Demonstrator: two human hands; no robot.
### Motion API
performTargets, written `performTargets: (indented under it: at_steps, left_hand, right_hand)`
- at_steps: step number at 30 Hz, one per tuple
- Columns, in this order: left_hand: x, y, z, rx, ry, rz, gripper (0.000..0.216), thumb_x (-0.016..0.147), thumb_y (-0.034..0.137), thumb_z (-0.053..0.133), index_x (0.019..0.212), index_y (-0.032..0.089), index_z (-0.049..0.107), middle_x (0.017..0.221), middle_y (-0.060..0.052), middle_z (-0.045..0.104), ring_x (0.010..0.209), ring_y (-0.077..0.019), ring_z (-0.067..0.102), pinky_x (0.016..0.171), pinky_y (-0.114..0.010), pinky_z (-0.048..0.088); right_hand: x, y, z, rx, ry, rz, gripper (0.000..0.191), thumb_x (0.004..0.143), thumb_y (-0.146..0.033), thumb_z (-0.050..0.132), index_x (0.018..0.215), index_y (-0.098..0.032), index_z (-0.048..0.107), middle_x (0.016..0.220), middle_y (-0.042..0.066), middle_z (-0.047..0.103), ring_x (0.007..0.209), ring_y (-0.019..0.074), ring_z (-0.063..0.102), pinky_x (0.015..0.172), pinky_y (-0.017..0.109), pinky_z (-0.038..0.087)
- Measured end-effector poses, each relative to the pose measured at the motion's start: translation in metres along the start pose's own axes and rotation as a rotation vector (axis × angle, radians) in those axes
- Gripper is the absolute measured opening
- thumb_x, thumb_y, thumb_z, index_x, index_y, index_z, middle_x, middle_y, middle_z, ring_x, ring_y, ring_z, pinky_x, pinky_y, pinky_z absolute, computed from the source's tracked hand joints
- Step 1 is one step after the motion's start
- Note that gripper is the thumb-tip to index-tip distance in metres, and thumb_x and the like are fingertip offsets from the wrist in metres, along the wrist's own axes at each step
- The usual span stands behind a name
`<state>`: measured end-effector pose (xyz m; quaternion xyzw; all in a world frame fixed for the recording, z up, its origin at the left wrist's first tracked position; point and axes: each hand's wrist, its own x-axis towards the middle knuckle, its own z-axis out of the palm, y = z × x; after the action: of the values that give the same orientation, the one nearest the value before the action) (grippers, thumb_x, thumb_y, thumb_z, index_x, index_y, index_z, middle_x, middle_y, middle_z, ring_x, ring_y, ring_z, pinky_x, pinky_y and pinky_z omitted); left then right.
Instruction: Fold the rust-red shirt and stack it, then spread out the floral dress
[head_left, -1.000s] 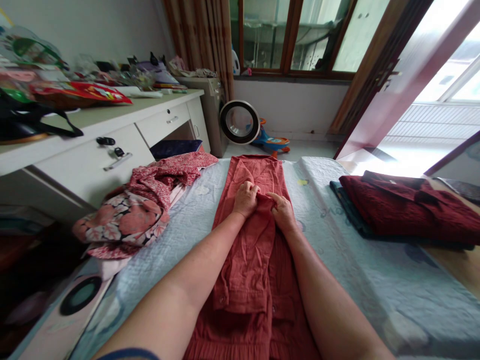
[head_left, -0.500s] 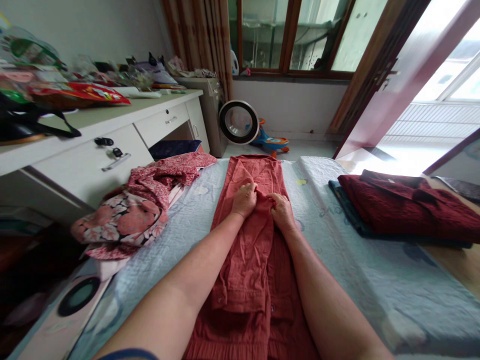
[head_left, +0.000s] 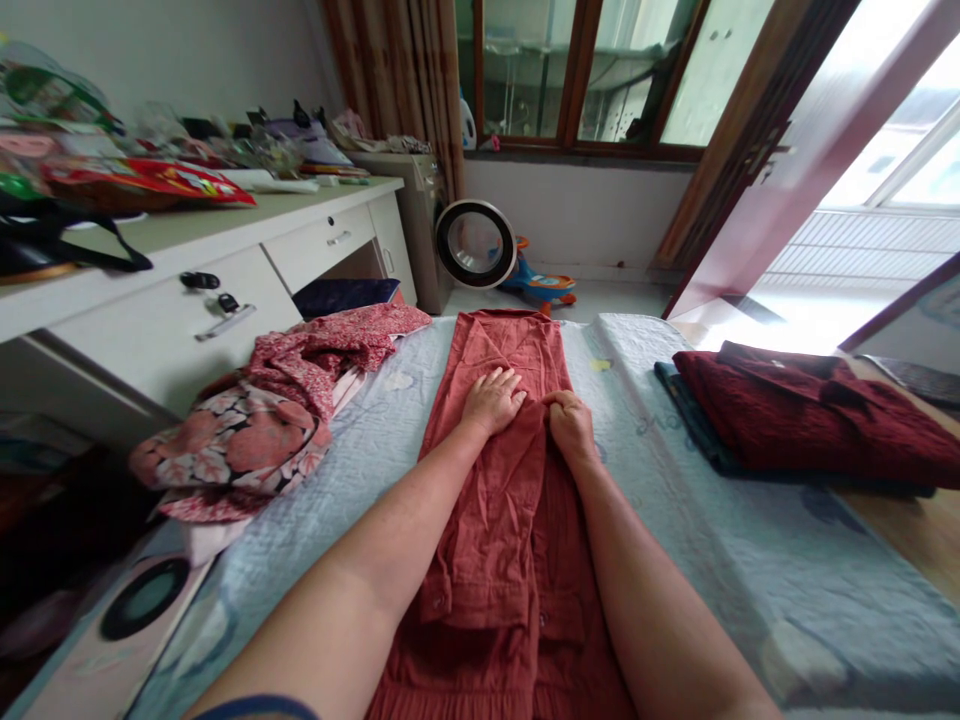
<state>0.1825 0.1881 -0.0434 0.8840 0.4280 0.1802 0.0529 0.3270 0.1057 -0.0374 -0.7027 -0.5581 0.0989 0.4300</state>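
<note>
A rust-red shirt (head_left: 487, 520) lies lengthwise in front of me, its long sleeves folded in over the body and the cuffs toward me. My left hand (head_left: 495, 400) rests flat on the upper part of the cloth, fingers stretched out. To its right, my right hand (head_left: 570, 425) pinches a fold of the same shirt between thumb and fingers. The shirt's far edge lies close to the far end of the pale blue quilted cover (head_left: 652, 540).
Crumpled patterned clothes (head_left: 262, 410) lie at the left. On the right are folded dark red garments (head_left: 817, 420) in a stack. A cluttered white desk (head_left: 315, 240) runs along the left wall. Beyond the bed stands a washing machine with its round door (head_left: 476, 245) swung out.
My left hand has let go of the pinched cloth and flattened out on the shirt. The right hand has shifted only slightly and grips a fold.
</note>
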Motion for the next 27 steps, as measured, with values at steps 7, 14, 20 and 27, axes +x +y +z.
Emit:
performTargets:
  at_steps: [7, 14, 20, 27]
  left_hand:
    - [0.000, 0.000, -0.001, 0.025, -0.075, -0.008, 0.049, 0.099, 0.042, 0.038, 0.143, 0.023, 0.044, 0.154, -0.008, 0.040, 0.144, -0.0258, 0.031, 0.117, -0.049, 0.026]
    - [-0.001, 0.001, -0.001, 0.023, -0.076, -0.030, 0.048, 0.098, 0.040, 0.038, 0.143, 0.024, 0.045, 0.154, -0.007, 0.041, 0.144, -0.0253, 0.032, 0.117, -0.048, 0.025]
    - [-0.003, 0.001, -0.001, -0.008, -0.013, -0.023, 0.047, 0.097, 0.038, 0.043, 0.141, 0.021, 0.045, 0.151, -0.010, 0.044, 0.141, -0.0257, 0.035, 0.116, -0.048, 0.027]
    - [-0.009, 0.006, -0.015, 0.001, 0.201, -0.025, 0.027, 0.090, 0.025, 0.056, 0.116, 0.015, 0.057, 0.124, -0.015, 0.058, 0.122, -0.0276, 0.052, 0.106, -0.043, 0.039]
  right_hand:
    - [-0.003, -0.010, -0.002, -0.010, 0.003, -0.268, 0.029, 0.084, -0.022, 0.050, 0.105, -0.022, 0.070, 0.109, 0.005, 0.070, 0.102, 0.0212, 0.058, 0.098, 0.035, 0.041]
    - [-0.002, 0.000, 0.005, -0.325, -0.207, -0.162, 0.029, 0.080, -0.013, 0.051, 0.098, -0.024, 0.072, 0.102, 0.007, 0.066, 0.099, 0.0213, 0.055, 0.092, 0.031, 0.040]
    - [-0.005, 0.000, 0.003, -0.412, -0.166, -0.067, 0.031, 0.078, -0.011, 0.051, 0.099, -0.024, 0.070, 0.101, 0.007, 0.065, 0.098, 0.0226, 0.053, 0.085, 0.032, 0.039]
    - [-0.008, -0.003, 0.002, -0.417, -0.139, -0.032, 0.030, 0.087, -0.014, 0.045, 0.099, -0.026, 0.070, 0.103, 0.006, 0.065, 0.099, 0.0233, 0.054, 0.081, 0.032, 0.039]
